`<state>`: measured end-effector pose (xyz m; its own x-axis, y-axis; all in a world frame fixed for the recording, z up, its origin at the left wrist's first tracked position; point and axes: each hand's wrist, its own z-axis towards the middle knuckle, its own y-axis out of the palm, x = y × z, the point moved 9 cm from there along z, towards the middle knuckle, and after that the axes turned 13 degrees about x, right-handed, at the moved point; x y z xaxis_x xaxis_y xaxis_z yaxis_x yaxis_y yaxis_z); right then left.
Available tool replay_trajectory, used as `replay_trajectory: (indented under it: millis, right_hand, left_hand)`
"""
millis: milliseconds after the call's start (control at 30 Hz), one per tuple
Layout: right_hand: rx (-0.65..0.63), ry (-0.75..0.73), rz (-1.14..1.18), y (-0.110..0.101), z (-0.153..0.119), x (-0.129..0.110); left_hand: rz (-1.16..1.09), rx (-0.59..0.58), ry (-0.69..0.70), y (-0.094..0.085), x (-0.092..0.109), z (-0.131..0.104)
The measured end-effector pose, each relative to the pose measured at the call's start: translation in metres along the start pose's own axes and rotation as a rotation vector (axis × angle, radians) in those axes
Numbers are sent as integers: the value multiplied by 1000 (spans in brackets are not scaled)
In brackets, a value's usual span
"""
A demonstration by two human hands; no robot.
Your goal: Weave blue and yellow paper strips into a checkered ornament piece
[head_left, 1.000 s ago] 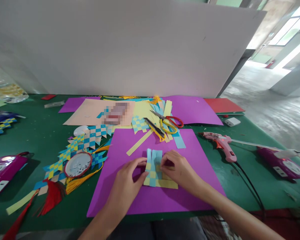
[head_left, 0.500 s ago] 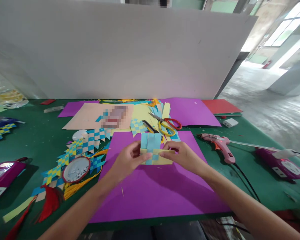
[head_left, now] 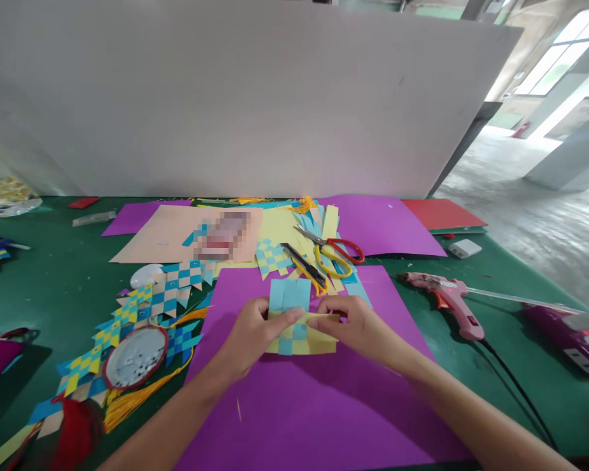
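A small weave of blue and yellow paper strips (head_left: 292,333) is held over a purple sheet (head_left: 294,405). My left hand (head_left: 255,333) is closed on its left side, with the thumb pressed across the front near the middle. On the right, my right hand (head_left: 356,324) pinches a yellow strip of the same weave between thumb and fingers. Blue strips stand up above the checkered part, and yellow ones stick out to the right. The fingers behind the paper are partly hidden.
Behind the weave lie a cutter (head_left: 304,265) and scissors (head_left: 334,252) on paper strips. A pink glue gun (head_left: 454,301) with a cable is at the right. Woven fish shapes (head_left: 164,294), a round dish (head_left: 136,356) and tassels are at the left.
The camera view has shifted, so the table things appear lower and spread outward. My left thumb sits higher on the weave. Both hands keep hold of it.
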<state>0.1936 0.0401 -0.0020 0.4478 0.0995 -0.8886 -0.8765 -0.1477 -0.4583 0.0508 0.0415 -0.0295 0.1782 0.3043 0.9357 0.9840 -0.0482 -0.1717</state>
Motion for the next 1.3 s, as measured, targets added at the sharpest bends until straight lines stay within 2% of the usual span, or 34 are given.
replay_trajectory:
  millis: [133, 333, 400, 500, 567, 633, 700, 833, 900, 967, 1067, 1167, 1233, 1300]
  right_hand:
    - [-6, 25, 55, 3, -1, 3]
    - [94, 45, 121, -1, 0, 9]
    - [172, 68, 175, -11, 3, 14]
    - [361, 92, 262, -38, 5, 21]
    - [494, 61, 250, -55, 4, 21]
    - [551, -3, 182, -62, 3, 16]
    - [477, -88, 122, -53, 3, 6]
    - [123, -153, 21, -14, 3, -4]
    - [100, -116, -12, -14, 5, 0]
    - [213, -62, 2, -31, 8, 6]
    - [494, 4, 62, -69, 8, 18]
    - [741, -57, 132, -97, 1, 19]
    - [757, -143, 112, -95, -2, 8]
    - [670, -281, 13, -78, -5, -12]
  left_hand:
    - [89, 32, 4, -1, -6, 1]
    - [190, 14, 26, 3, -7, -1]
    - [196, 23, 1, 1, -8, -1]
    - [200, 47, -42, -3, -12, 0]
    - [196, 58, -65, -4, -14, 1]
    - [194, 50, -69, -4, -15, 1]
    - [204, 21, -45, -2, -14, 0]
    - [240, -44, -5, 2, -11, -5]
    - [239, -53, -9, 2, -12, -5]
    - [226, -54, -26, 2, -13, -4]
    - [215, -53, -51, 2, -17, -3]
    - [226, -55, -55, 2, -19, -4]
    - [220, -90, -76, 7, -21, -7]
    - [208, -129, -91, 12, -22, -10]
